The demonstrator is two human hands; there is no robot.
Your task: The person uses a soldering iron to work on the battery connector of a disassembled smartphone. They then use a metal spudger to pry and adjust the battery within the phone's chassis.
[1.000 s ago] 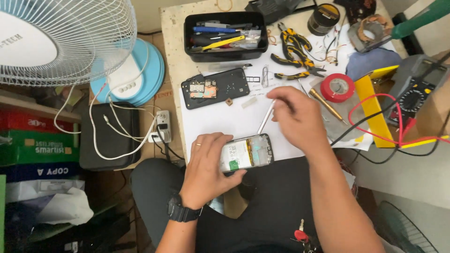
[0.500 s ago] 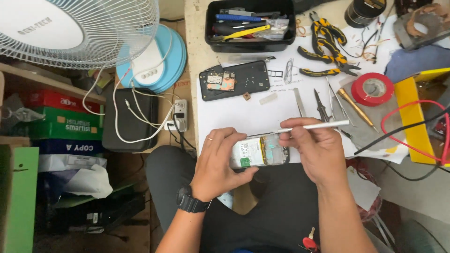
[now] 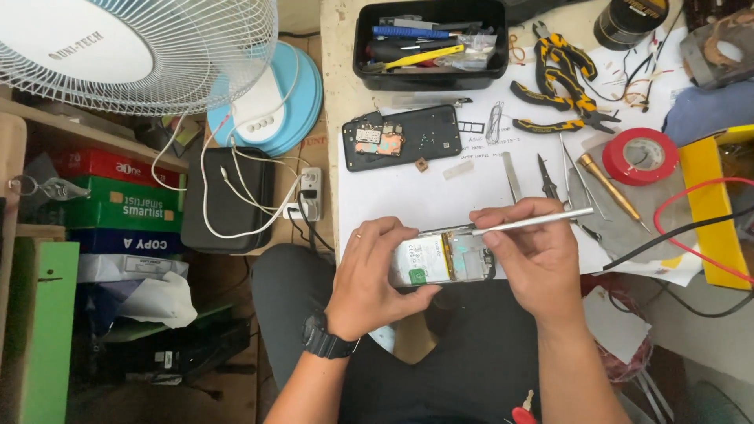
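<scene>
We look down from the head camera on a cluttered repair desk (image 3: 408, 196) spread with white paper; everything below is placed from the opened phone (image 3: 444, 263) that we hold at its near edge, over our lap.

Beyond the phone lies a black phone back cover (image 3: 404, 137) with a small circuit board showing, and beyond that a black tool tray (image 3: 428, 77). To the far right of the phone are yellow-and-black pliers (image 3: 561, 74) and a red tape roll (image 3: 648, 155); tweezers and picks lie between those and the phone. Far left of it stand a white fan (image 3: 149, 47) and a power strip (image 3: 309, 194) on the floor.

The phone's long axis runs left to right, across our body, its open side up. Both hands meet on it. Our left hand (image 3: 377, 275) is clamped around its left end, fingers curled over the far edge. Our right hand (image 3: 534, 255) sits at its right end, pinched shut on a thin silver rod tool (image 3: 534, 222), which lies almost parallel to the phone, just over its far edge, its tip pointing left.
</scene>
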